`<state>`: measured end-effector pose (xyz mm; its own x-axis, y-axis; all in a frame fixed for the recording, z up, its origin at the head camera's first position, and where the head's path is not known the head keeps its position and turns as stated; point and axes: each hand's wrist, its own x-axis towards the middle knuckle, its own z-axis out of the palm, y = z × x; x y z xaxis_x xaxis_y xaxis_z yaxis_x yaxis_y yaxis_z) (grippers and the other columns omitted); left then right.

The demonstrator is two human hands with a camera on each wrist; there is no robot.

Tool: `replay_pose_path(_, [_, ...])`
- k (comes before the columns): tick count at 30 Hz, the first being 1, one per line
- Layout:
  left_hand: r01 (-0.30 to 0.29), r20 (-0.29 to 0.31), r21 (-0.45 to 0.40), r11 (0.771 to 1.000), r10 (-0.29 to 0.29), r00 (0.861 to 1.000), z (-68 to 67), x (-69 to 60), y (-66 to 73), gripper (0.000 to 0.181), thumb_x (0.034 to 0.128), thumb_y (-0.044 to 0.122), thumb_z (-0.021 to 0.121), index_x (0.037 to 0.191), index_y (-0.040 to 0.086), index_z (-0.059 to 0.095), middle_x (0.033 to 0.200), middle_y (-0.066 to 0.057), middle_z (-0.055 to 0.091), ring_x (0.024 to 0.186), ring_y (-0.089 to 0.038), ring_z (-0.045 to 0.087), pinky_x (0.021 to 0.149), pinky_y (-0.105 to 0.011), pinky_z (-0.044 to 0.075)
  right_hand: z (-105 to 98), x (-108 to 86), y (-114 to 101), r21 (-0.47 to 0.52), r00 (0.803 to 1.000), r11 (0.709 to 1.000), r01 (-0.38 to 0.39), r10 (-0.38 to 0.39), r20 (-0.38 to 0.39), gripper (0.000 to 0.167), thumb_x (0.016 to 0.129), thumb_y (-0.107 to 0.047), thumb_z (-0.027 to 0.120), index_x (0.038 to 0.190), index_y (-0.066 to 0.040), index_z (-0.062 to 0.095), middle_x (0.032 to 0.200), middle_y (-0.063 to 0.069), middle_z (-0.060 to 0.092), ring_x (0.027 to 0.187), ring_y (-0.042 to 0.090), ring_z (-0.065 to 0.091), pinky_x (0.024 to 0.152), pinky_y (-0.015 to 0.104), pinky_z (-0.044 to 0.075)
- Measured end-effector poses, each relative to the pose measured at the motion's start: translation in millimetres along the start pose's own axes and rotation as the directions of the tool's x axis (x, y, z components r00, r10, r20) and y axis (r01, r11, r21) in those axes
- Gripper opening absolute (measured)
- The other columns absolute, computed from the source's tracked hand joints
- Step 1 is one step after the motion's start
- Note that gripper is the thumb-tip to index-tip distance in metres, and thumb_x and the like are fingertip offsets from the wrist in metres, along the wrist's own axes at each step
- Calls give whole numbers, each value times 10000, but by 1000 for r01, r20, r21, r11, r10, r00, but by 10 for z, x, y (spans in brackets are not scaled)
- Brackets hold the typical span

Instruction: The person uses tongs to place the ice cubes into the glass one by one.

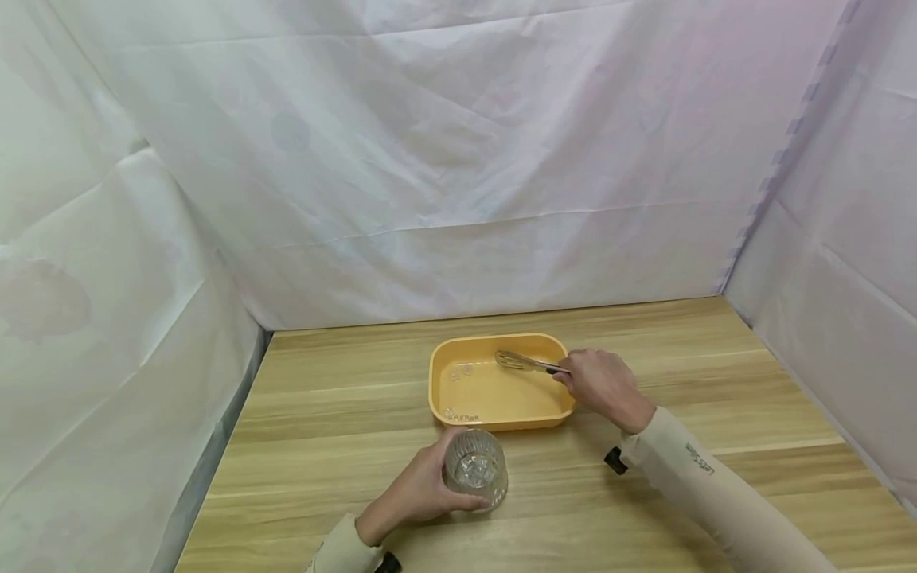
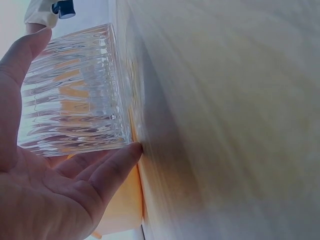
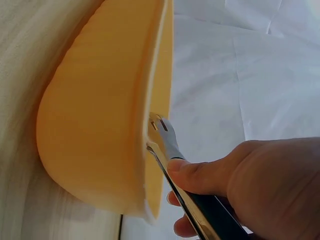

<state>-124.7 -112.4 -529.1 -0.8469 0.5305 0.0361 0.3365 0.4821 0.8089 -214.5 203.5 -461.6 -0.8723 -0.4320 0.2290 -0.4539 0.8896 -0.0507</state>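
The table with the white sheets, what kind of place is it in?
Probably a little curtained booth: white sheets hang behind and on both sides of the wooden table, and a yellow tub sits on it.

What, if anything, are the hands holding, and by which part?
The right hand holds metal tongs by the handle; the left hand grips a clear ribbed glass around its side.

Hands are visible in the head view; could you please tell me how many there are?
2: the left hand grips the clear glass on the near side of the yellow tub, and the right hand holds the tongs at the tub's right end.
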Motion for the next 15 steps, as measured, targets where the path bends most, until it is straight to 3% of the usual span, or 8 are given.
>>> replay_pose_path(7, [14, 3, -1, 1000, -14, 1000, -5, 2, 6, 957, 684, 543, 859, 1446, 259, 353, 1292, 18, 602, 1138, -142, 605, 939, -321, 502, -90, -71, 11, 29, 997, 999, 31, -29, -69, 118, 889, -261, 744, 831, -160, 725, 703, -33, 599, 519, 89, 447, 452, 249, 367])
replay_pose_path(15, [17, 12, -3, 1000, -17, 1000, -13, -2, 19, 954, 689, 534, 861, 1446, 257, 351, 1306, 13, 595, 1145, -148, 604, 940, -330, 506, -255, -137, -34, 62, 998, 998, 23, -20, -56, 172, 914, -272, 715, 772, -191, 662, 664, -72, 522, 513, 60, 382, 456, 240, 332])
